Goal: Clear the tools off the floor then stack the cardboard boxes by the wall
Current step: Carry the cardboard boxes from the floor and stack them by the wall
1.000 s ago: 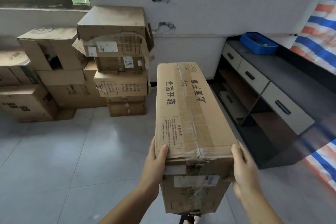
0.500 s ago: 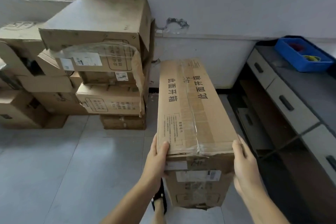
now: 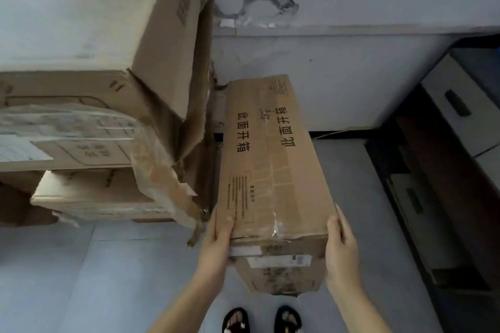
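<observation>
Because the long cardboard box (image 3: 273,165) is bulky, both hands clamp its near end — the left hand (image 3: 216,247) curled over the near left corner, the right hand (image 3: 341,244) flat along the right side. It hangs above the floor (image 3: 108,278) beside the stacked boxes (image 3: 102,105) — closer to the wall (image 3: 351,67) than a second ago.

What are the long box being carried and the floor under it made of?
Long box: brown corrugated cardboard, matte, with printed black characters and glossy clear tape along its seam. Floor: seemingly pale grey tile, smooth with a slight sheen and thin joint lines.
</observation>
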Motion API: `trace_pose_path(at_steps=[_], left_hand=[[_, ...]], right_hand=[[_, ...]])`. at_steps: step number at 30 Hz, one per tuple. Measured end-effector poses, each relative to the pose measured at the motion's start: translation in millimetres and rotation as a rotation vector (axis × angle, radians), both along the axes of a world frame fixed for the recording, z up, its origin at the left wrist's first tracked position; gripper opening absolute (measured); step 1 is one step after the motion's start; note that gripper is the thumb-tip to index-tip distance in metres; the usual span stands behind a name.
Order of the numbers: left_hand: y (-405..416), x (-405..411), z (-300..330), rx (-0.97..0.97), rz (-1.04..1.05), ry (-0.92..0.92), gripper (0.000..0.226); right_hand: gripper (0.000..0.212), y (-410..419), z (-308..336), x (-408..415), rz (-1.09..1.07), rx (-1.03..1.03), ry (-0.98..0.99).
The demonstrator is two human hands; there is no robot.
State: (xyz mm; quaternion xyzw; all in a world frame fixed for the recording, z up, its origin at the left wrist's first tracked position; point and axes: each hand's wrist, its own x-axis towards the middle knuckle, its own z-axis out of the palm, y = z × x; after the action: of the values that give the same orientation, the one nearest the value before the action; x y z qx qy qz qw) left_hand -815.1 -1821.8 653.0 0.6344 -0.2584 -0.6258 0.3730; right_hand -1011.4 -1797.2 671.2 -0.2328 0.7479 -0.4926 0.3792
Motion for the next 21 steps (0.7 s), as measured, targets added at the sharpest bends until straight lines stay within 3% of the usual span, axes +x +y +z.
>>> trace_pose_path(at_steps=[11,16,21], left_hand=[[-77.5,4.8,-174.8,0.147,0.205,-0.071,0.042],[-76.8,0.4,-222.3,0.087,0.135,-0.156,0.052],[-90.2,1.9,-256.4,0.091,0.093,-0.299,0.056]], right_hand=[[0.04,-83.8,-187.9,5.3,0.165,0.035,-0.107],[0.039,-82.3,-261.6,-3.1,0.226,0.152,-0.221],[0.044,-100.2,-304.4,-1.0,0.292,0.13,-0.229]])
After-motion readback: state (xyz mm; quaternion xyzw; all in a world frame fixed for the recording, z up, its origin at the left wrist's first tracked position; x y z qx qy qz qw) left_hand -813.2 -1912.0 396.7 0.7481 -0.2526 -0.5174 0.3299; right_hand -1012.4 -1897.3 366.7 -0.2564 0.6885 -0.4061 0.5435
